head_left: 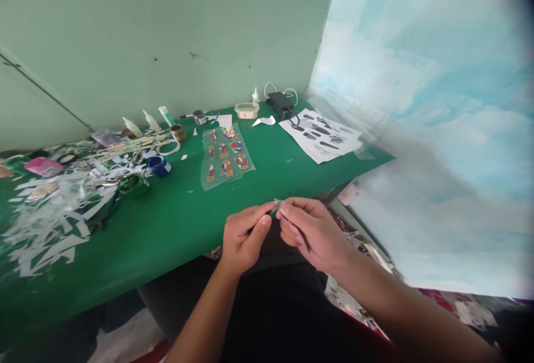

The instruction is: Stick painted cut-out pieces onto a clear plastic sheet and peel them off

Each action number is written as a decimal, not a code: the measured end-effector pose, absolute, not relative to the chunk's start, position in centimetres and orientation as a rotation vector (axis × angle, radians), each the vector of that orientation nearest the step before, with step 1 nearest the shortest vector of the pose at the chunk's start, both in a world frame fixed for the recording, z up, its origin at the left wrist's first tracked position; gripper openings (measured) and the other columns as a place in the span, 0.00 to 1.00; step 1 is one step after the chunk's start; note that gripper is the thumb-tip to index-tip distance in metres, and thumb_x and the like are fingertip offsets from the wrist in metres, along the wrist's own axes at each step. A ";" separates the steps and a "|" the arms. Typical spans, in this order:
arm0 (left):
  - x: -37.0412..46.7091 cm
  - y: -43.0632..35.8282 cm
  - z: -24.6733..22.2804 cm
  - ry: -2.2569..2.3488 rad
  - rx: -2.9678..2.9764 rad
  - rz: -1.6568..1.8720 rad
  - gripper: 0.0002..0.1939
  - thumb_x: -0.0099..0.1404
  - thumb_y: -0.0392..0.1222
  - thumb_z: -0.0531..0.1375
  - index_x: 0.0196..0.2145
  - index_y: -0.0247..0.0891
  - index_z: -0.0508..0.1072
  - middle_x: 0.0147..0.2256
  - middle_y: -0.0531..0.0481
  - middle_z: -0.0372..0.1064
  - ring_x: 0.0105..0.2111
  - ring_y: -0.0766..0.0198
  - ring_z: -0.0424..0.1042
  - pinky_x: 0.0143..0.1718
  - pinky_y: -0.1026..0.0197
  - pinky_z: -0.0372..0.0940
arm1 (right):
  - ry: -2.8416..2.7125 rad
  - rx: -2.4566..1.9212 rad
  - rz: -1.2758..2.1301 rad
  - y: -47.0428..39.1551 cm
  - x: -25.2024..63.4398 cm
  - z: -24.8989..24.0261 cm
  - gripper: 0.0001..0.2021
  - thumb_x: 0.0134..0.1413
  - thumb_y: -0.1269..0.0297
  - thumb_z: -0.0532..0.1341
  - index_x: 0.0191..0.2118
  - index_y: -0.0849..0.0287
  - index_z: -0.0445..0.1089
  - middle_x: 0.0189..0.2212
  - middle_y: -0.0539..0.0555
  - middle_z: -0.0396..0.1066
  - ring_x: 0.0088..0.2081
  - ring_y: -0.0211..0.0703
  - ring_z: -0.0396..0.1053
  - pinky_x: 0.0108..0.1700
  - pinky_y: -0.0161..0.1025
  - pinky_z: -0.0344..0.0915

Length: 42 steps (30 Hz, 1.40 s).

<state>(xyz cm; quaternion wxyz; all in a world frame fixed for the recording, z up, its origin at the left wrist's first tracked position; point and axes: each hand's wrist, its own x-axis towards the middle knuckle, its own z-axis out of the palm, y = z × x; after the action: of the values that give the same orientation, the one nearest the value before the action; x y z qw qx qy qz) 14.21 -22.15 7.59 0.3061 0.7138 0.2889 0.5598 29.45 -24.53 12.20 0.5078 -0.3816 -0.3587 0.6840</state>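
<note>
Close together over the table's near edge, both hands meet at a small pale translucent piece (pixel 277 201). My left hand (pixel 247 235) is closed, with thumb and forefinger at the piece's left side. My right hand (pixel 311 229) is closed around a thin dark stick-like tool (pixel 303 239); its rear end slants down out of the fingers, and its kind is unclear. The tool's front end is hidden by the fingertips. Beyond the hands lies a clear plastic sheet (pixel 206 179) bearing several small red, blue and tan cut-out pieces (pixel 226 167).
On the green table (pixel 175 235), paper and film scraps (pixel 54 218) heap up at left beside a blue paint jar (pixel 159 166). Printed sheets (pixel 319 154), a black adapter (pixel 281 106) and a plastic tub (pixel 247 111) sit farther back. A painted blue-white panel (pixel 425 101) stands at right.
</note>
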 end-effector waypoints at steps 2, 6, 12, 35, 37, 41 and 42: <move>14.4 -21.9 7.3 0.905 1.808 1.467 0.14 0.70 0.42 0.59 0.48 0.39 0.80 0.28 0.50 0.76 0.24 0.68 0.69 0.28 0.65 0.66 | -0.919 -0.944 1.657 -24.8 29.5 12.0 0.15 0.57 0.56 0.64 0.24 0.59 0.67 0.11 0.41 0.56 0.15 0.28 0.49 0.20 0.33 0.43; 13.7 -21.2 6.3 1.057 1.559 1.438 0.17 0.71 0.46 0.57 0.51 0.38 0.78 0.20 0.57 0.61 0.20 0.71 0.59 0.24 0.66 0.62 | -1.056 -0.995 1.640 -25.3 29.6 11.6 0.15 0.58 0.53 0.64 0.28 0.60 0.70 0.12 0.42 0.59 0.15 0.29 0.52 0.19 0.33 0.43; 12.6 -22.0 6.6 0.861 1.714 1.458 0.15 0.70 0.43 0.58 0.50 0.40 0.79 0.22 0.53 0.67 0.22 0.68 0.65 0.27 0.64 0.65 | -0.998 -1.002 1.570 -24.8 29.4 11.5 0.16 0.58 0.52 0.63 0.26 0.60 0.69 0.12 0.43 0.59 0.15 0.30 0.51 0.20 0.34 0.45; 12.5 -22.2 7.1 0.521 1.877 1.334 0.18 0.70 0.36 0.56 0.55 0.45 0.75 0.25 0.52 0.71 0.24 0.69 0.65 0.28 0.65 0.60 | -0.980 -1.011 1.627 -25.1 29.7 11.2 0.18 0.57 0.52 0.63 0.24 0.59 0.67 0.12 0.43 0.58 0.15 0.29 0.50 0.20 0.34 0.43; 12.4 -22.2 7.0 0.545 1.895 1.318 0.18 0.71 0.36 0.56 0.56 0.44 0.75 0.27 0.51 0.73 0.26 0.68 0.67 0.30 0.65 0.61 | -0.984 -1.016 1.624 -25.0 29.7 11.2 0.18 0.57 0.52 0.63 0.24 0.59 0.67 0.12 0.43 0.58 0.15 0.29 0.50 0.20 0.34 0.43; 12.5 -22.3 6.7 0.611 1.920 1.346 0.18 0.70 0.37 0.56 0.56 0.45 0.75 0.32 0.49 0.77 0.28 0.67 0.70 0.31 0.64 0.63 | -0.981 -1.022 1.621 -24.8 29.6 11.1 0.17 0.56 0.52 0.64 0.25 0.60 0.68 0.11 0.42 0.57 0.15 0.29 0.50 0.19 0.34 0.42; 12.6 -22.3 6.7 0.621 1.921 1.365 0.18 0.70 0.37 0.56 0.56 0.45 0.75 0.33 0.49 0.78 0.28 0.67 0.71 0.31 0.64 0.64 | -0.974 -1.018 1.624 -24.7 29.5 11.1 0.17 0.56 0.52 0.64 0.25 0.59 0.68 0.11 0.42 0.57 0.15 0.29 0.50 0.20 0.34 0.42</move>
<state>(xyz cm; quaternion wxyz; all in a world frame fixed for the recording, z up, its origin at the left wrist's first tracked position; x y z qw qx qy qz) 12.58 -22.28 6.73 0.3453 0.7398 0.2390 0.5256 29.53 -24.71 11.09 0.4757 -0.4163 -0.3985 0.6645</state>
